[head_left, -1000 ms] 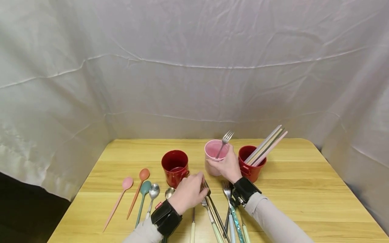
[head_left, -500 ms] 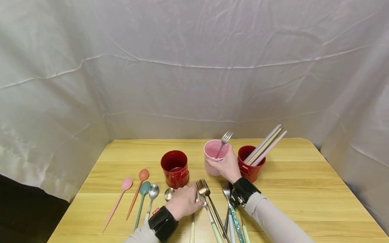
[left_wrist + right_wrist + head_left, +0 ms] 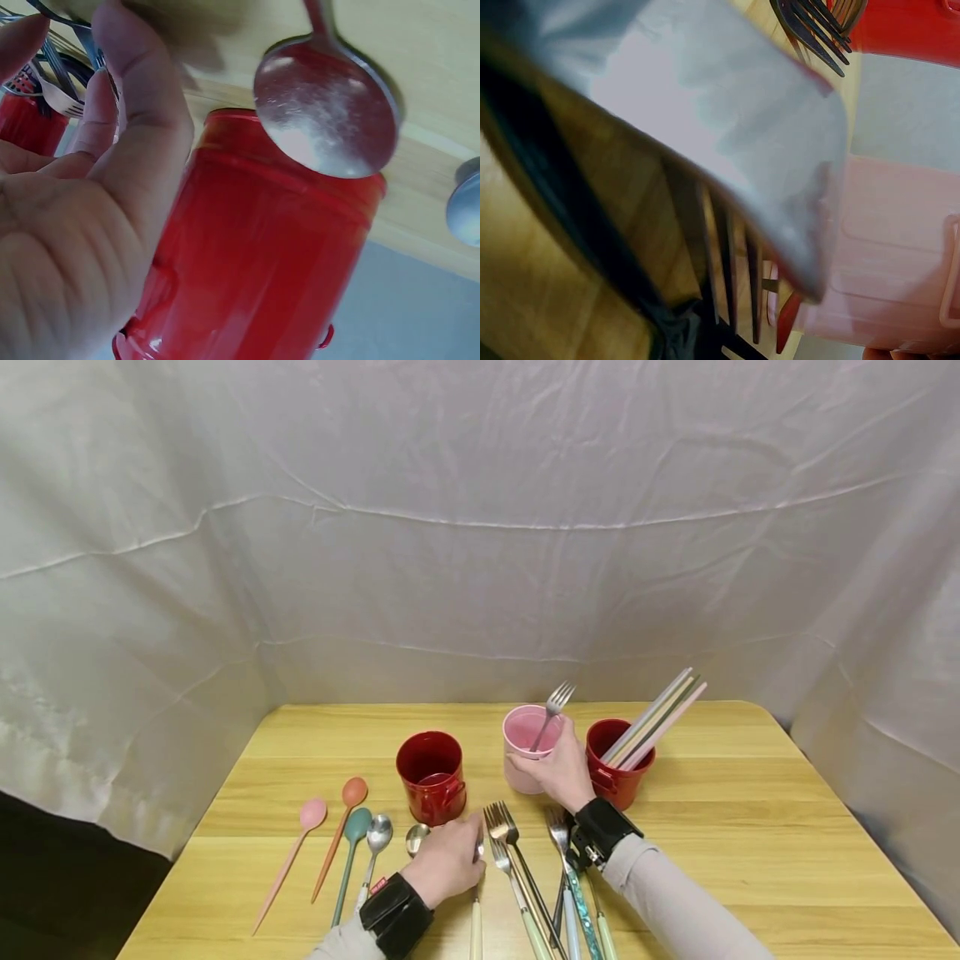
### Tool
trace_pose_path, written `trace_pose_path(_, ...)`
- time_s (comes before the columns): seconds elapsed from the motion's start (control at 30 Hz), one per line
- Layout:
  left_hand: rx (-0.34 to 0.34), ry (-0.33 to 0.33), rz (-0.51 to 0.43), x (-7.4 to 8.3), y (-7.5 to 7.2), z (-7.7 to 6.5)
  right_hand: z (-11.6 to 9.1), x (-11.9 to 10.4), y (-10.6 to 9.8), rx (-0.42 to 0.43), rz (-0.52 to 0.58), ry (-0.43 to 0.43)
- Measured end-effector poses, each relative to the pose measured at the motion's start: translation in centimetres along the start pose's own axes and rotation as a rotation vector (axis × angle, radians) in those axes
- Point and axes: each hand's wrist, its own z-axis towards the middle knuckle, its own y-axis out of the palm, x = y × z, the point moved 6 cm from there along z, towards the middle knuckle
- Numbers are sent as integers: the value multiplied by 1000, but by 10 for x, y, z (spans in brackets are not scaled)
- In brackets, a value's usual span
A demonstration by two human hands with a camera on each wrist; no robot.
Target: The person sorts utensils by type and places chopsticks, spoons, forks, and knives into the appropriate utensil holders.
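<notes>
My right hand (image 3: 558, 772) holds the pink cup (image 3: 525, 727) at its rim, thumb against the front and fingers round the right side. A fork (image 3: 559, 697) leans inside that cup, tines up. Low in front of the left red cup (image 3: 431, 777) is my left hand (image 3: 444, 862). Its thumb and index finger stand either side of a metal spoon bowl (image 3: 479, 846) whose cream handle (image 3: 476, 931) points toward me; I cannot tell whether they pinch it. Another spoon (image 3: 326, 105) appears in the left wrist view before the red cup. Several forks (image 3: 501, 827) lie between my hands.
A second red cup (image 3: 618, 785) at right holds several long, pale straight sticks (image 3: 660, 718). To the left lie a pink spoon (image 3: 312, 814), an orange spoon (image 3: 354, 792), a green spoon (image 3: 357, 824) and a silver spoon (image 3: 379, 833). A turquoise-handled fork (image 3: 581, 906) lies beneath my right wrist.
My left hand has moved left and toward me, off the fork heads, which now show, and over to the cream-handled spoon. My right hand stays on the pink cup.
</notes>
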Motion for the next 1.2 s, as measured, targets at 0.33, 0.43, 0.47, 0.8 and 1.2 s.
trace_pose_path(0.33, 74, -7, 38, -8, -2, -3, 0, -2, -1, 3, 0, -15)
trace_pose_path(0.43, 84, -57, 33, -11, -3, -3, 0, -2, -1, 3, 1, -16)
trace_pose_path(0.47, 78, -80, 24, -13, -2, -3, 0, -2, -1, 4, -2, -16)
trace_pose_path(0.8, 71, -186, 33, -16, -2, -8, 0, -4, -3, 23, -24, -33)
trace_pose_path(1.2, 119, -179, 68, -16, -3, -3, -1, -3, -2, 22, -17, -39)
